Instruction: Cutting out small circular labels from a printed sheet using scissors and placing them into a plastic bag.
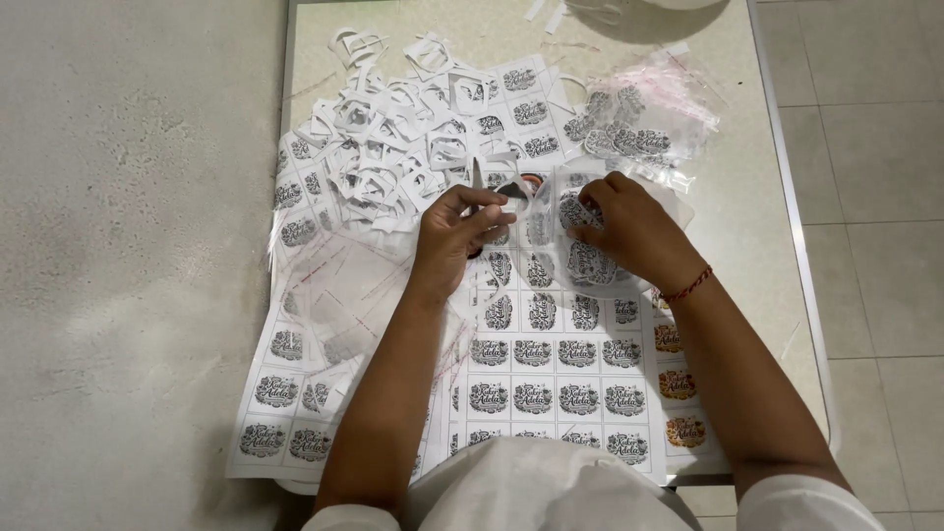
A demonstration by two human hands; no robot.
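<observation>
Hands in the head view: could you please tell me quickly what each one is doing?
Left hand: closed on scissors.
Right hand: closed on a cut sticker piece.

A pair of scissors (479,189) stands gripped in the fingers of the left hand (454,231), its pale blades pointing up and away just above the fingertips, the dark handle loops half hidden under the curled fingers. Just beside them, a cut strip of printed labels (582,258), black ornate designs on white glossy paper, curves beneath the fingers of the right hand (629,228), whose thumb and forefinger pinch its upper edge near the scissor handles.
</observation>
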